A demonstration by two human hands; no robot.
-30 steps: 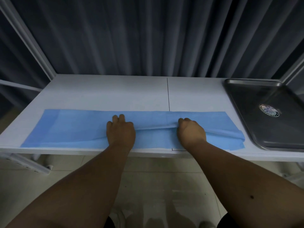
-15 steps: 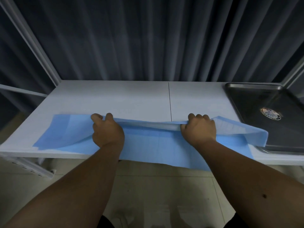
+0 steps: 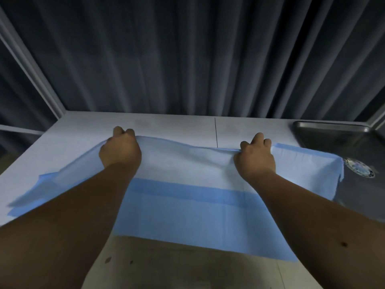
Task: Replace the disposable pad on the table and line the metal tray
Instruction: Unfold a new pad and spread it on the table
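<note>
A blue and white disposable pad (image 3: 187, 197) lies half unfolded across the white table (image 3: 166, 124). Its pale inner face is turned up and its near blue part hangs over the table's front edge. My left hand (image 3: 119, 150) grips the pad's far edge at the left. My right hand (image 3: 256, 158) pinches the same edge at the right. That edge is lifted a little above the tabletop. The pad's right end overlaps the left side of the metal tray (image 3: 333, 134), which sits unlined at the table's right end.
A dark pleated curtain (image 3: 187, 55) hangs right behind the table. Pale frame posts (image 3: 31, 65) stand at both back corners. The floor (image 3: 166, 268) shows below the hanging pad.
Both hands have carried the pad's upper layer away from me towards the back of the table, spreading farther apart. The pad has opened wider, and its right end now lies over the tray.
</note>
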